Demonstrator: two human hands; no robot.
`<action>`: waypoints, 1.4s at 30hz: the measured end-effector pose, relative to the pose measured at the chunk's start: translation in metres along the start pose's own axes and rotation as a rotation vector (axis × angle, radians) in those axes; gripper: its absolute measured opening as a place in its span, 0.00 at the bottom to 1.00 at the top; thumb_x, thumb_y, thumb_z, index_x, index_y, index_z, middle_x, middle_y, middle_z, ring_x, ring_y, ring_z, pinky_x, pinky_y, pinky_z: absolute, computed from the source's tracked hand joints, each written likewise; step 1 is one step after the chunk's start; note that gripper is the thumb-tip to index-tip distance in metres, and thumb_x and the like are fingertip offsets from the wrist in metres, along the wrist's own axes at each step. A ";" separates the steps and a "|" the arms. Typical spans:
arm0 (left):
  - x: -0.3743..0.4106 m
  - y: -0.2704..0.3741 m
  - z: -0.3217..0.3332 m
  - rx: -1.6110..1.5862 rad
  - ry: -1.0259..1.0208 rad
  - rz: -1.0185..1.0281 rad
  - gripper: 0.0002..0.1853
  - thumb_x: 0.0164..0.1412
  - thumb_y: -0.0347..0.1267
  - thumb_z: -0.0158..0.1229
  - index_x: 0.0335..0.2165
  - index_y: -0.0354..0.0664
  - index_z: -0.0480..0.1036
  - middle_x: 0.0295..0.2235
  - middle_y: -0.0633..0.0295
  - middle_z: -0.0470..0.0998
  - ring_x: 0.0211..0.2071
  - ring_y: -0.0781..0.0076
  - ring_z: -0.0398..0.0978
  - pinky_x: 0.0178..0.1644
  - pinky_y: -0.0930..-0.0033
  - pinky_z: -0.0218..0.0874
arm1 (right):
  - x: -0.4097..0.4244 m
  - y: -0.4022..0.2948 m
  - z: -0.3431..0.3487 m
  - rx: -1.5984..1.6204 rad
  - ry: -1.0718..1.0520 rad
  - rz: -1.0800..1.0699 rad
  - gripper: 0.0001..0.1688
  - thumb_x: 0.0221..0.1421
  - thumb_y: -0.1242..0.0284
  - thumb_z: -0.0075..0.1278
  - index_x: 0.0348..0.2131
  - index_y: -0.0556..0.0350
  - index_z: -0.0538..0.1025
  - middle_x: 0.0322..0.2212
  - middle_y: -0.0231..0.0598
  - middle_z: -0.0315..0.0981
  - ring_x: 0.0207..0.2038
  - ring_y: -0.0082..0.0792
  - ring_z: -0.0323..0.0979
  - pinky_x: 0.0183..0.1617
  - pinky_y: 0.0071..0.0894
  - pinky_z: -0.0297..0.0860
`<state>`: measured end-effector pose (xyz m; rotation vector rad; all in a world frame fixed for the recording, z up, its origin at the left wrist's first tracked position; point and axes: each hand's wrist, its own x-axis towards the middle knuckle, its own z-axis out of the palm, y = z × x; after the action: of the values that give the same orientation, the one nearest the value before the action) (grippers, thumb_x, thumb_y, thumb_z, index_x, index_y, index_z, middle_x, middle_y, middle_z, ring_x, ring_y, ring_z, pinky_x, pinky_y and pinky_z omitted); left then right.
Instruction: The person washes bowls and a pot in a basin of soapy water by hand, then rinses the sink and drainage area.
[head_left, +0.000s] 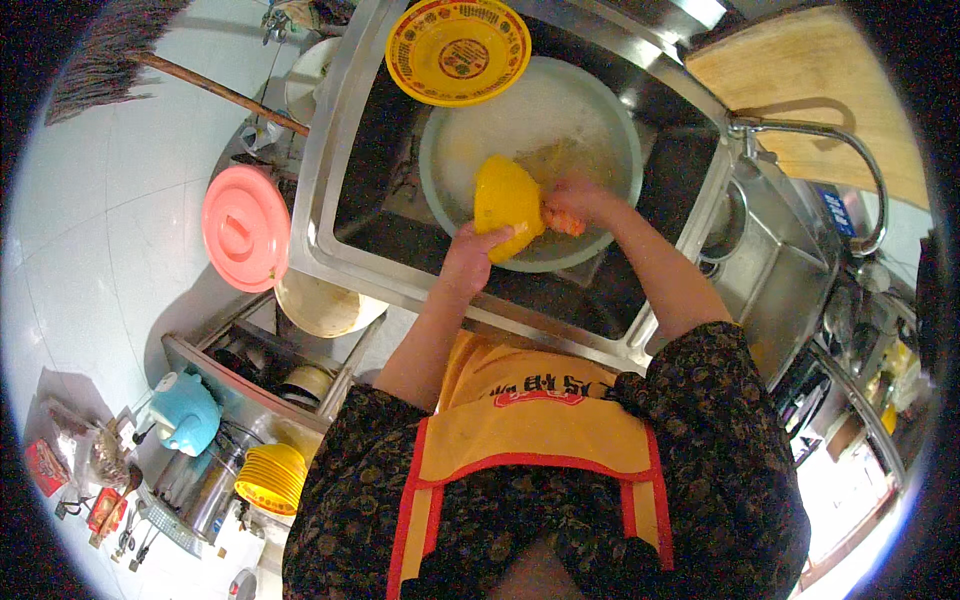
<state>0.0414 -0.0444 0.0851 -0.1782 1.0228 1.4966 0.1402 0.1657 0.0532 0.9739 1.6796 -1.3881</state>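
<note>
My left hand (480, 251) grips a yellow bowl (504, 202) by its lower edge and holds it tilted over a large round basin (634, 161) of cloudy water. Close on the bowl's right is my right hand (574, 204), its fingers curled around an orange-red scrubbing cloth or pad (564, 222), partly hidden by the hand and blurred. The basin stands in a deep stainless steel sink (319, 217). At the sink's far side, overlapping the basin's rim, a patterned yellow plate or shallow bowl (459, 52) lies face up.
Right of the sink are a curved faucet (874, 165), a second steel sink (772, 289) and a wooden board (795, 75). At left are a pink lid (244, 229), a whitish basin (326, 304), a broom (217, 90) and a stack of yellow bowls (270, 480).
</note>
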 end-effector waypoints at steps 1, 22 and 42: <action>0.002 -0.003 -0.004 0.078 0.031 -0.011 0.19 0.51 0.24 0.58 0.44 0.33 0.69 0.42 0.58 0.76 0.44 0.64 0.74 0.51 0.65 0.63 | 0.009 0.013 0.003 0.098 -0.011 0.044 0.18 0.47 0.63 0.53 0.33 0.58 0.77 0.31 0.42 0.76 0.29 0.39 0.74 0.34 0.34 0.72; 0.000 -0.008 -0.006 -0.221 -0.066 -0.022 0.27 0.51 0.20 0.55 0.52 0.39 0.61 0.47 0.61 0.70 0.50 0.66 0.68 0.55 0.64 0.60 | -0.075 -0.053 0.063 -0.553 0.760 -1.041 0.17 0.49 0.66 0.52 0.42 0.44 0.74 0.46 0.40 0.66 0.53 0.42 0.60 0.55 0.45 0.58; 0.006 -0.008 0.009 0.524 0.049 0.173 0.17 0.58 0.26 0.51 0.47 0.39 0.66 0.42 0.56 0.75 0.44 0.64 0.72 0.50 0.64 0.62 | 0.018 0.011 0.140 1.801 -0.107 -0.067 0.21 0.62 0.58 0.34 0.47 0.46 0.70 0.40 0.36 0.73 0.41 0.36 0.72 0.46 0.42 0.70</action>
<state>0.0514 -0.0347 0.0827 0.2530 1.4619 1.3295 0.1518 0.0308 0.0123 1.5599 -0.0785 -2.8493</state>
